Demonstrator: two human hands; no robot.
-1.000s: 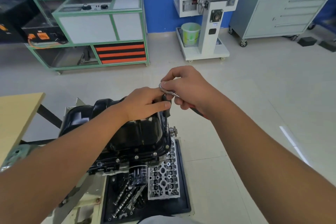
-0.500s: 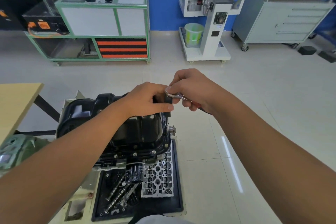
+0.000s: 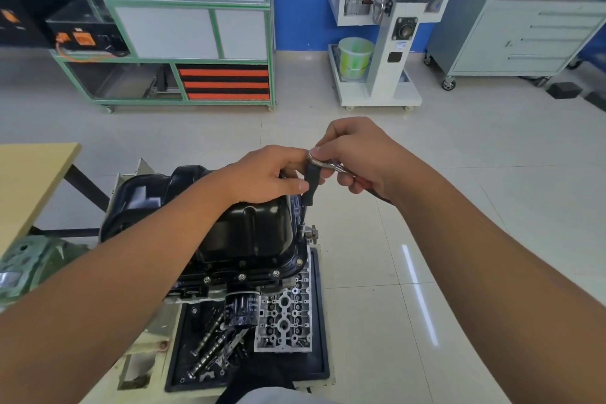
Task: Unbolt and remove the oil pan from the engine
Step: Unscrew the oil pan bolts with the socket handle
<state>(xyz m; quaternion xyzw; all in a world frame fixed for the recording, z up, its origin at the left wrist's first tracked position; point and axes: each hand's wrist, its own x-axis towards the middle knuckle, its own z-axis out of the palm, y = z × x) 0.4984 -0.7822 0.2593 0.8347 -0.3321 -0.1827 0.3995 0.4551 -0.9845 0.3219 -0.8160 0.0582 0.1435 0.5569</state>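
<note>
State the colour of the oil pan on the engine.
Glossy black oil pan, seen best in the head view.

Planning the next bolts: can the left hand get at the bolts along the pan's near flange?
Probably yes: the flange bolts lie exposed below the left hand, nothing covering them, though its fingers now hold the ratchet extension.

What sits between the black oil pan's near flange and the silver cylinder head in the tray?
Head view: the dark cylindrical oil filter hangs just below the black oil pan flange, left of the silver cylinder head in the black tray.
</note>
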